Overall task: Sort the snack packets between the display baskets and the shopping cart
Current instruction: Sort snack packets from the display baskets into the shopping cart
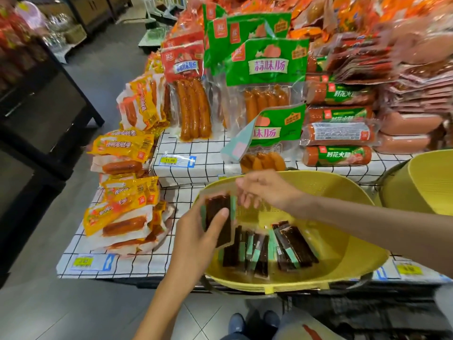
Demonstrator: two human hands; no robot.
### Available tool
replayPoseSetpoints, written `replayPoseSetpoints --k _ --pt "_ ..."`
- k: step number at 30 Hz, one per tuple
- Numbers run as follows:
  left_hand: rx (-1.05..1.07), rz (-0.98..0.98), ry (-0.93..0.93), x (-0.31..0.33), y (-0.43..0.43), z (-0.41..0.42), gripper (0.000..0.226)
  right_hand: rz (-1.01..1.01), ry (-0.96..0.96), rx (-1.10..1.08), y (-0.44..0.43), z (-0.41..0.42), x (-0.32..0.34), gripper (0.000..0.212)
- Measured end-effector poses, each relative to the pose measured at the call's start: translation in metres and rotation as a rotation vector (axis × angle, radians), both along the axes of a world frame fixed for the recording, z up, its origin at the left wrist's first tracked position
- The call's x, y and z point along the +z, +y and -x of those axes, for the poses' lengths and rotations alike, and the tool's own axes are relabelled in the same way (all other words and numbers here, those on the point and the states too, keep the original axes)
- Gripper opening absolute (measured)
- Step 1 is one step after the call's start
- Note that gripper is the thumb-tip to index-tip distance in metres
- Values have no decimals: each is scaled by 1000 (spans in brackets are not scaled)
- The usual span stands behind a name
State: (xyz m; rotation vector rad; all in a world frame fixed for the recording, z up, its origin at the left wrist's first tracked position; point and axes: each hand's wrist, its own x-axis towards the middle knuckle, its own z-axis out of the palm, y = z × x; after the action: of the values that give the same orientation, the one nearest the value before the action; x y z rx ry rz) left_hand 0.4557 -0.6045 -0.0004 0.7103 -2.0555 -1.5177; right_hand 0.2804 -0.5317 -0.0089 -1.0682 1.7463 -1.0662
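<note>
Starting left: glossy yellow sausage packs (122, 212) slump in a stack on the grid-cloth worktop (147, 263), reaching its left edge. Your left hand (196, 239) grips one snack packet (217, 217) roughly upright over the left rim of the yellow basket (348, 266), thumb across its dark face and fingers curled behind. Packet is flat and rectangular, clear film with green side strips. Your right hand (267, 190) is just beside its top right corner, fingers loosely curved down. It's blurred, so can't tell if they pinch the film. Basket is round perforated plastic at the worktop's near edge. More packets (269, 249) lie fanned on its floor; the right part is bare. Second basket (429, 182), ribbed, sits close on the right.
</note>
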Motion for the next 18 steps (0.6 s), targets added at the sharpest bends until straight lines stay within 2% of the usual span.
replayPoseSetpoints --k 2,4,7,9,11,12,15,18 --pt "83 -90 41 -2 -4 -5 22 -349 260 123 -3 -5 -31 48" --pt "119 -94 55 -2 -7 -7 17 -569 506 291 -4 -20 -64 76" --pt "127 -114 44 -1 -9 -7 14 -629 836 294 -8 -42 -97 94" --pt "126 -163 44 -1 -9 -7 14 -657 883 259 -12 -42 -100 94" --pt "147 -234 68 2 -10 -8 16 -652 860 214 -14 -34 -92 76" --pt "157 -265 78 3 -11 -8 21 -608 790 175 -12 -28 -85 61" --pt "192 -327 96 6 -11 -5 21 -419 358 -19 -3 -6 -55 19" --pt "200 -253 39 8 -6 3 18 -145 5 -15 16 23 -9 17"
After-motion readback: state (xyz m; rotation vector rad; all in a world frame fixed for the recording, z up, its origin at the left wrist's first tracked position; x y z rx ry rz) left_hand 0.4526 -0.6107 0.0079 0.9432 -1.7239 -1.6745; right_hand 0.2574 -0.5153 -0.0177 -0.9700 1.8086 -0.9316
